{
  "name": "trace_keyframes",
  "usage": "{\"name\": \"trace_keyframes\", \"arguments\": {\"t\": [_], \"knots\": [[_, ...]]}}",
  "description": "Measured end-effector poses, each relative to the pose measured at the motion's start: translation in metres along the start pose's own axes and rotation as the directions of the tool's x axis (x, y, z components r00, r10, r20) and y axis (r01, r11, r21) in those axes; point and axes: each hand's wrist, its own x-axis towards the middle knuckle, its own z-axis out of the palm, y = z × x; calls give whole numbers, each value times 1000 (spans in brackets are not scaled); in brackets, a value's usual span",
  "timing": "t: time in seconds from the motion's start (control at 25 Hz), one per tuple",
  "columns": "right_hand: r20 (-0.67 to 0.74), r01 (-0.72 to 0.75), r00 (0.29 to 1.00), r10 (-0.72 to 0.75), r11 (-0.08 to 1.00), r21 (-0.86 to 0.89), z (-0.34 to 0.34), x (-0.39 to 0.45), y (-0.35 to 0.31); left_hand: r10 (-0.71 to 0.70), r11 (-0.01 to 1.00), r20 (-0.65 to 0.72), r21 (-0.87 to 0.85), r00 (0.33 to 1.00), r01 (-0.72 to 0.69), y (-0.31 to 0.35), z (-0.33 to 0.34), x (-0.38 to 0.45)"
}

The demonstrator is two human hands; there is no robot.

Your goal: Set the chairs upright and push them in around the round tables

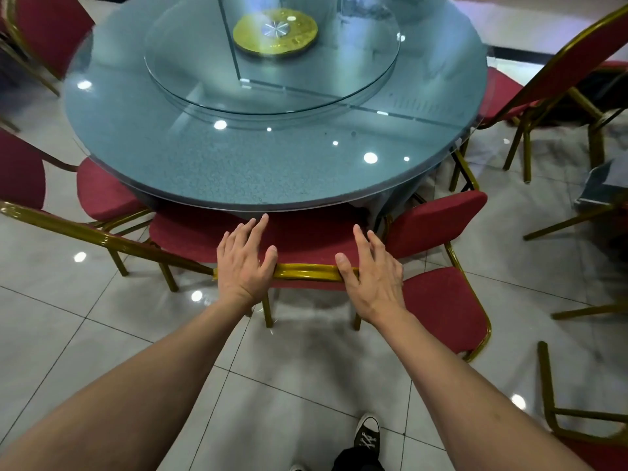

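Chair, red-upholstered on a gold-painted tubular metal frame, stood upright directly before the person, its padded seat tucked partly beneath the near rim of the round table. Fingers of the left hand lay straight and spread over the top of the backrest, thumb extended along the glossy gold top rail, the palm pressing on the rail's left end. The right hand mirrored it at the rail's right end, fingers straight and slightly fanned, thumb resting on the rail; neither hand curled round the tube. Both bare forearms ran back toward the lower corners of the view.

The table carried a circular glass top over a speckled blue-grey surface, with a smaller round glass turntable raised at its centre on a gold disc hub; ceiling lights appeared as bright spots in the glass.

A second red chair stood just to the right, angled, its seat touching or nearly touching the first chair's frame; contact could not be judged. A third chair at the left had its seat under the table edge. Another chair stood at the far right, turned away from the table. Further gold frames were visible at the right edge and lower right corner.

The floor consisted of large glossy pale tiles with thin dark joints. A black canvas shoe with white laces showed at the bottom edge.
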Motion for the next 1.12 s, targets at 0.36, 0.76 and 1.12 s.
{"name": "trace_keyframes", "arguments": {"t": [0.36,0.76,1.12], "knots": [[35,11,999,-11,1000,-2,-3,-2,-4,-81,995,68,65,994,77,4,-5,-11],[151,110,978,-142,973,203,-36,-27,37,-118,991,44,64,992,115,91,-30,-105],[-43,52,998,-43,971,234,-119,-79,154,-59,998,66,21,996,58,210,-19,-140]]}}
